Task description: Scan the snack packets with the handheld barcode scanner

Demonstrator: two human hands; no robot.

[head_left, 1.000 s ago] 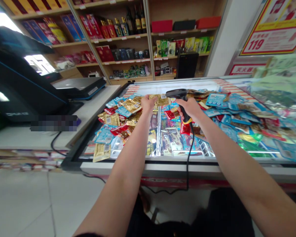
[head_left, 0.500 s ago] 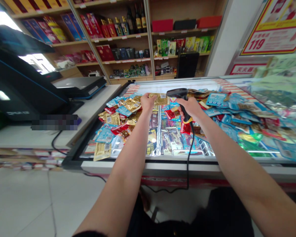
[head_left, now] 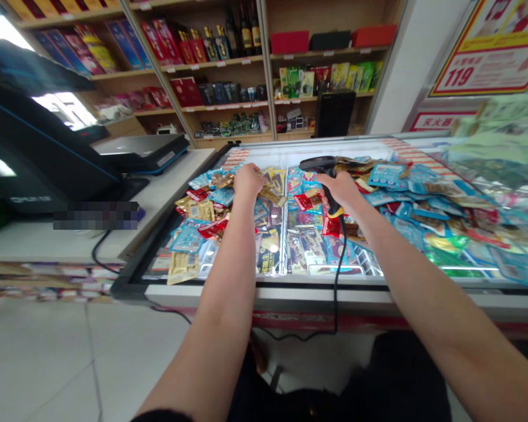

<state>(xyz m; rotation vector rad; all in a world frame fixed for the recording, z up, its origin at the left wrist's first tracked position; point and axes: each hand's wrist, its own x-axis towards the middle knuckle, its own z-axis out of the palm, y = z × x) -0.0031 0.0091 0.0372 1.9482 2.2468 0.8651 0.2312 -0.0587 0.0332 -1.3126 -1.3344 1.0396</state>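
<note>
In the head view my right hand [head_left: 345,190] is wrapped round the handle of a black barcode scanner [head_left: 317,164], whose head points left. Its cable hangs down over the front of the glass-topped case. My left hand [head_left: 248,179] is closed at the left heap, with a gold snack packet [head_left: 273,197] slanting down to the right from its fingers. Beneath and beside that hand lie blue, red and gold packets, among them a gold packet [head_left: 183,268] near the front edge. A red packet [head_left: 308,200] rests just left of the scanner handle.
A larger heap of packets [head_left: 416,202] spreads over the right side of the glass top. At left, a counter [head_left: 158,202] carries a dark checkout machine [head_left: 39,158] and a weighing scale [head_left: 143,149]. Stocked shelves [head_left: 220,61] stand behind.
My left hand has moved left, away from the scanner, taking the gold packet toward the left heap and tilting it down. My right hand and the scanner have barely moved.
</note>
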